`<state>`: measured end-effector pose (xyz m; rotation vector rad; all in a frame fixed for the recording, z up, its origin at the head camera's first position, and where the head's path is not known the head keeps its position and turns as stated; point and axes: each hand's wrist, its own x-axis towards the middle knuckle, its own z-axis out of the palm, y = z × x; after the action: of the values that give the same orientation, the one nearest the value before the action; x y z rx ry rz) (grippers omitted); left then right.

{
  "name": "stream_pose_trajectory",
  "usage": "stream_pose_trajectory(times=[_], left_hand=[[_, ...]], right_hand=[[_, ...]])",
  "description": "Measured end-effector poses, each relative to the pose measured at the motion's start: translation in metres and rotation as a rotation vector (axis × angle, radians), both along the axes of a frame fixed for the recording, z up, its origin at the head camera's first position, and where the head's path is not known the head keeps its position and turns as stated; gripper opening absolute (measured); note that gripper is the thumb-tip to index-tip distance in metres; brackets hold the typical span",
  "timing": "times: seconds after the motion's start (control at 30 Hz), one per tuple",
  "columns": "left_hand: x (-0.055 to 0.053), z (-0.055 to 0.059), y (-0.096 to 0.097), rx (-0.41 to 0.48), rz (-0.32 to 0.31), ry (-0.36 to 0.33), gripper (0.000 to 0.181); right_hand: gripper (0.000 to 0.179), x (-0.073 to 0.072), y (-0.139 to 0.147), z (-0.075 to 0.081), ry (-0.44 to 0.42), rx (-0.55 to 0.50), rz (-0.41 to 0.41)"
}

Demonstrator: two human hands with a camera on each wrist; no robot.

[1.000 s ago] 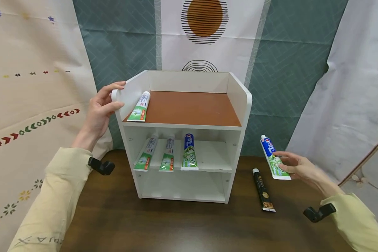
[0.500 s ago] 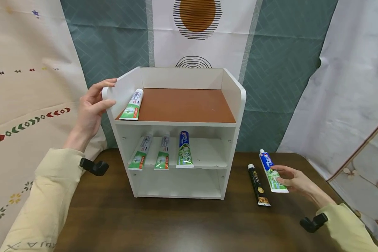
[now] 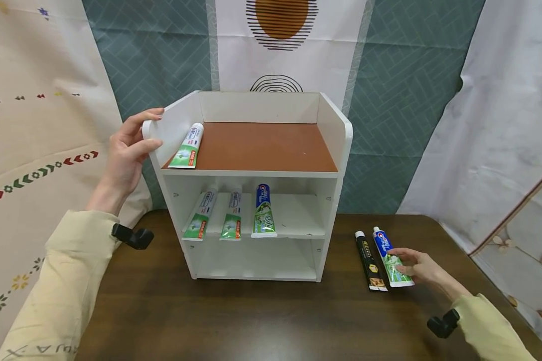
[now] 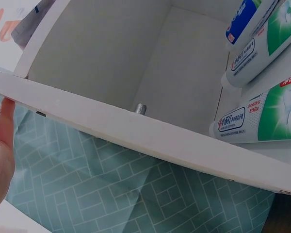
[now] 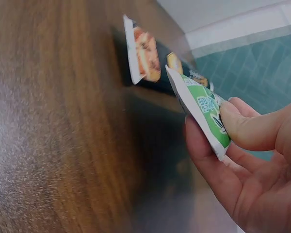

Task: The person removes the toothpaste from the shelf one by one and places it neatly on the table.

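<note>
My left hand [image 3: 123,155] grips the upper left side panel of a small white shelf unit [image 3: 255,174], thumb and fingers on either side of its edge. On the right, my right hand [image 3: 422,269] pinches a blue-and-green toothpaste tube [image 3: 385,245] by its lower half. That tube slants beside a black toothpaste tube [image 3: 369,263] lying on the table. In the right wrist view, the flat crimped end of the held toothpaste tube [image 5: 206,104] is between thumb and fingers, slightly above the wood; whether its cap end touches the table is hidden.
A white-and-green toothpaste tube [image 3: 188,150] leans at the left of the brown top board. The middle shelf bears two similar tubes [image 3: 200,220] and a blue-green tube [image 3: 264,215]. Patterned cloths [image 3: 411,110] hang behind the dark wooden table [image 3: 253,321].
My right hand has lowered the blue-and-green toothpaste tube to the table, close beside the black one. My left hand keeps its grip on the shelf unit. The head view has shifted slightly.
</note>
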<state>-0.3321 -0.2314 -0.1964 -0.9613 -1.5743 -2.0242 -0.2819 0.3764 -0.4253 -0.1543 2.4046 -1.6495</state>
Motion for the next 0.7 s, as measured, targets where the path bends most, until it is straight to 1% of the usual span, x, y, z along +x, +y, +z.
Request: stream_pose_trajectory(times=[0.23, 0.3, 0.47, 0.6, 0.7], left_hand=[[0.0, 0.0, 0.0, -0.002, 0.0, 0.002, 0.034], [0.0, 0.0, 0.0, -0.004, 0.003, 0.003, 0.034], [-0.001, 0.0, 0.0, -0.008, 0.005, 0.01, 0.034], [-0.001, 0.0, -0.001, -0.002, 0.007, 0.012, 0.034], [-0.002, 0.0, -0.001, -0.004, 0.015, 0.009, 0.034]], right_hand=[[0.047, -0.005, -0.001, -0.011, 0.041, 0.146, -0.029], [0.046, -0.005, -0.002, -0.013, 0.038, 0.151, -0.04], [0.046, -0.008, -0.005, -0.016, 0.024, 0.11, -0.042], [0.046, -0.009, -0.004, -0.017, 0.031, 0.132, -0.038], [0.046, -0.009, -0.003, -0.018, 0.012, 0.123, -0.039]])
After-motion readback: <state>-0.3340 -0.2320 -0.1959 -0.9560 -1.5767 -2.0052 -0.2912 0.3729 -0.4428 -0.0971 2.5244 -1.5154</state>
